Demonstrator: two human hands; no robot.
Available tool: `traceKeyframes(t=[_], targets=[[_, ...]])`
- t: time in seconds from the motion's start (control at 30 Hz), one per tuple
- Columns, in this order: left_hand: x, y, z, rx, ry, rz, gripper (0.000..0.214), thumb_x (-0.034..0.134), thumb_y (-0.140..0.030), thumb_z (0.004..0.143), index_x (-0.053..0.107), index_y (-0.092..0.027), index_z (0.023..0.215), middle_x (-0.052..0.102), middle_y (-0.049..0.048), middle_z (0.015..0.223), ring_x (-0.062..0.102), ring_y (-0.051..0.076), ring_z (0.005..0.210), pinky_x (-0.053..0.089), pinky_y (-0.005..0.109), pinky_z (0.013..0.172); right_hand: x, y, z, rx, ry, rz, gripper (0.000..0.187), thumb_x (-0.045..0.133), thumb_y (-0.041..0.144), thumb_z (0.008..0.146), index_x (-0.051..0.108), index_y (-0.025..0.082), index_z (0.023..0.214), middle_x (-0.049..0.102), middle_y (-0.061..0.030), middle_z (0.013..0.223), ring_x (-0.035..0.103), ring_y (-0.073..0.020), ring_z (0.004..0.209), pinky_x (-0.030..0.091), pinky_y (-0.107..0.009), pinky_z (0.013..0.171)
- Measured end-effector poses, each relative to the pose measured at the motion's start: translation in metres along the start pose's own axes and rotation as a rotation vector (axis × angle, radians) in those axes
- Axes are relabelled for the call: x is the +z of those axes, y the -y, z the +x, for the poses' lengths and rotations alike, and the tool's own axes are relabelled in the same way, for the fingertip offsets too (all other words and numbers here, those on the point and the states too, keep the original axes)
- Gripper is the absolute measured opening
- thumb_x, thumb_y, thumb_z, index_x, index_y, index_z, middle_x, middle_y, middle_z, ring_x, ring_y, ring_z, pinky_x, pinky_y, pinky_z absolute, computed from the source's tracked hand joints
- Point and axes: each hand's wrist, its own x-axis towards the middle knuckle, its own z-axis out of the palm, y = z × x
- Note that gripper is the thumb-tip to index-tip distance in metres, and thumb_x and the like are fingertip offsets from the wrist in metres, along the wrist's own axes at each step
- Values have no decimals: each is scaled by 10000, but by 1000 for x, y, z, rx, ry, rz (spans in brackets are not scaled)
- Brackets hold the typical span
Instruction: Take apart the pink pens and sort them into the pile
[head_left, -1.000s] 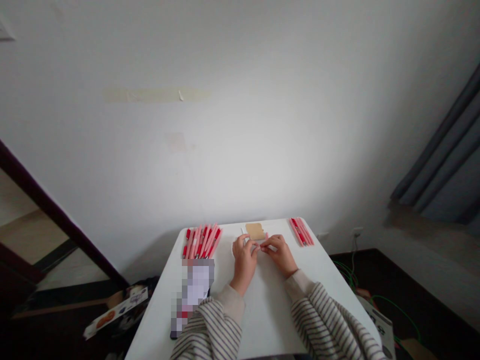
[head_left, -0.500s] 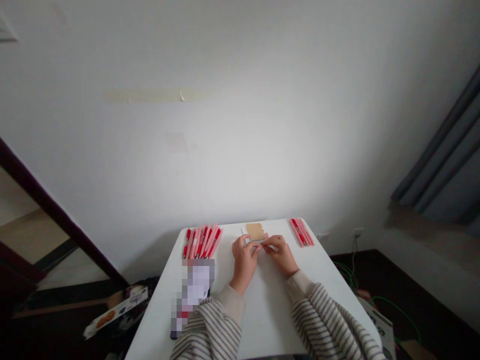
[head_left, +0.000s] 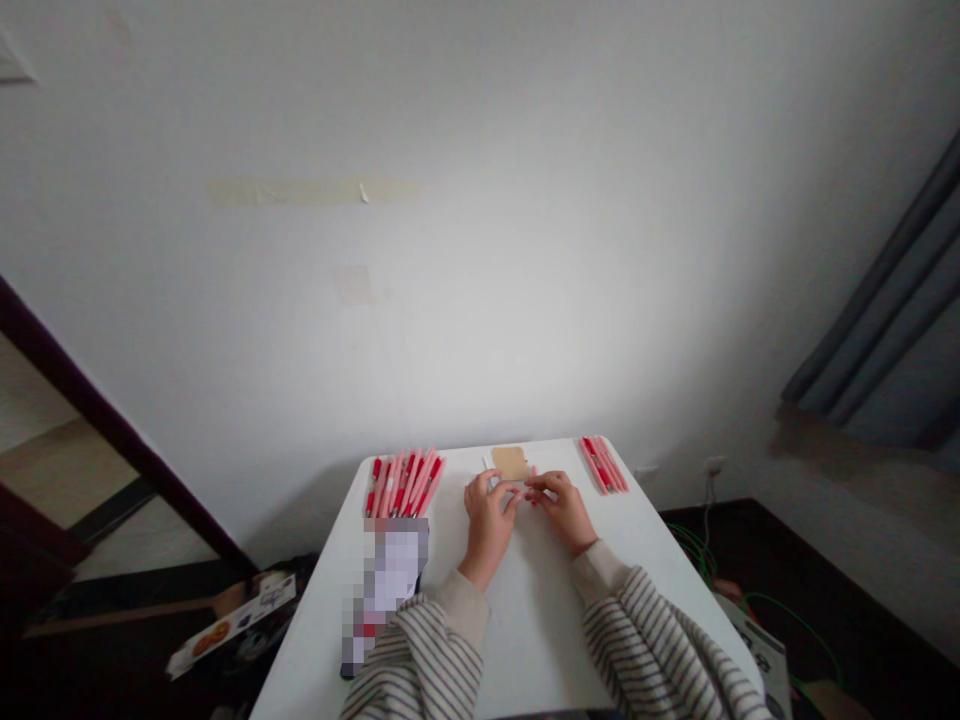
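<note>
Over the far middle of the white table [head_left: 540, 640], my left hand [head_left: 489, 522] and my right hand [head_left: 564, 510] face each other, a small gap between their fingertips. Thumb and fingers of each are drawn into a pinch. What they hold is too small to make out; a pinkish bit shows by the right fingertips. Just beyond the hands lies a tan square pad [head_left: 510, 462], with a white strip [head_left: 487, 464] at its left. A bunch of red and pink pens [head_left: 405, 484] lies to the left, and a smaller group of similar pens [head_left: 604, 465] to the right.
A pixelated, phone-like object [head_left: 391, 575] lies beside my left forearm. The wall [head_left: 480, 250] rises behind the table. On the floor are a printed box [head_left: 232, 628] at left and green cables [head_left: 795, 620] at right.
My right fingertips have moved slightly right, away from the left ones, opening a small gap between them. The left hand and the pens stay where they were.
</note>
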Motion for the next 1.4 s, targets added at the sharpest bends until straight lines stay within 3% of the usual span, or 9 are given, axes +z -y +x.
traceKeyframes(t=[0.5,0.67,0.8,0.97,1.4], targets=[[-1,-2,0,-18,25,18,110,631,-278,812,719,-269,878,582,53,1106,524,220,1084,418,444,966,0,0,0,9,5,-15,299,628,471,799,734,216,914,608,-79,911,615,-197,794,515,-401,821],[-2,-1,0,-28,-10,11,118,621,-273,816,715,-262,886,582,54,1098,521,217,1078,418,443,968,-2,-5,1,-23,-75,-144,303,593,468,832,739,219,922,634,-96,912,575,-235,946,468,-413,907],[-1,0,0,-41,-38,18,118,621,-245,807,712,-258,881,587,53,1087,522,218,1074,419,446,963,-7,-7,2,-106,-85,-291,205,561,309,864,736,236,943,688,-91,923,521,-259,980,427,-448,930],[-1,1,0,-54,-49,25,122,615,-251,810,714,-255,880,591,60,1077,526,222,1061,416,451,957,-8,-7,0,-150,-64,-488,239,579,160,824,751,296,918,683,-61,1061,473,-266,1011,412,-462,911],[-2,1,0,-87,-43,57,123,611,-258,816,717,-255,879,593,61,1065,529,222,1061,401,452,966,-5,-9,-5,-144,-26,-687,153,664,221,801,745,331,870,580,-52,1234,418,-302,1094,410,-467,879]])
